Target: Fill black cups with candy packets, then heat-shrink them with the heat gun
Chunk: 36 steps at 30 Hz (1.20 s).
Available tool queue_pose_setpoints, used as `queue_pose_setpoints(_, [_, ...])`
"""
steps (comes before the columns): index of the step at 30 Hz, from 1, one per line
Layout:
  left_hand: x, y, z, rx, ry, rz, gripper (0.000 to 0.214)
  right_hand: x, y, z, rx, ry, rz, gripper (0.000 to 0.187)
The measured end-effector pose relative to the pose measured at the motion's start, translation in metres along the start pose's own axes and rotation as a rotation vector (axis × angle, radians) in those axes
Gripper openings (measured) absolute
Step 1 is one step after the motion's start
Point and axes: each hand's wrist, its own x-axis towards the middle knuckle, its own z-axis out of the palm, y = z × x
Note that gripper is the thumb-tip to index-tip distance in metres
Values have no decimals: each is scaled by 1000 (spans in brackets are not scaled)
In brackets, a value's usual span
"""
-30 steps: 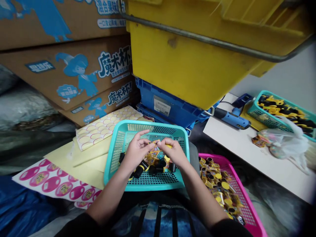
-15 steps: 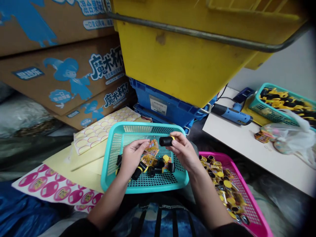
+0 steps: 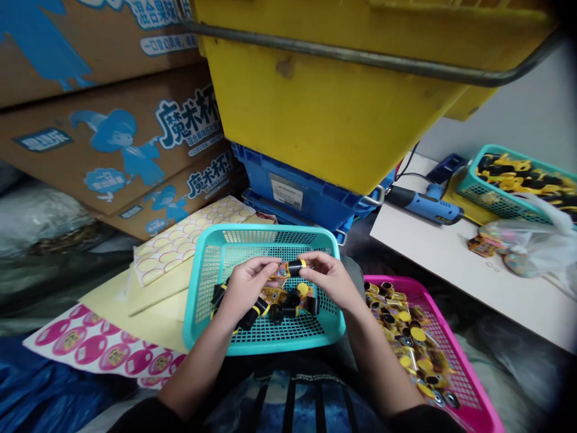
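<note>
Over the turquoise basket [image 3: 265, 349], my left hand [image 3: 246, 285] pinches a small printed yellow-orange sleeve [image 3: 281, 270]. My right hand [image 3: 331, 279] grips a small black cylinder [image 3: 295, 267] by its yellow-banded end. The cylinder's black end meets the sleeve; whether it is inside cannot be made out. Below them in the basket lie several black pieces with yellow bands [image 3: 256, 310] and another printed sleeve [image 3: 273, 294], partly hidden by my left hand.
Right of me, a pink basket [image 3: 469, 373] holds many yellow-and-black pieces. A blue hand tool [image 3: 424, 204], another turquoise basket [image 3: 500, 195] and a plastic bag [image 3: 541, 249] are on the white table. Sticker sheets [image 3: 108, 346], cartons [image 3: 130, 132] and a yellow crate [image 3: 324, 114] stand around.
My right hand has moved left and slightly down, bringing the black cylinder against the printed sleeve. My left hand stays nearly in place, with its fingers further round the sleeve.
</note>
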Motion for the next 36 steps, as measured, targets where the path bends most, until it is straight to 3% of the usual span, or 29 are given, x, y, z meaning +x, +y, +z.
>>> queue_pose_setpoints(5, [-3, -6, 2, -28, -48, -49, 39, -2, 17, 12, -10, -2, -61, 35])
queue_pose_setpoints(8, [-7, -10, 7, -89, -61, -76, 39, -7, 26, 27, 300, -33, -38, 28])
queue_pose_setpoints(11, [-10, -10, 12, -114, -67, -61, 34, -12, 34, 43, 599, -119, 132, 41])
queue_pose_setpoints(13, [-11, -9, 15, -105, -66, -24, 30, -14, 37, 50, 681, -164, 206, 51])
queue_pose_setpoints(24, [-15, -10, 14, -113, -54, 8, 31, -10, 29, 41, 522, -164, 114, 48])
queue_pose_setpoints(27, [-21, -8, 10, -187, -119, -72, 33, -12, 30, 39, 472, -189, 107, 44])
queue_pose_setpoints(36, [-22, -4, 9, -221, -85, -80, 35, -13, 30, 46, 579, -225, 73, 36])
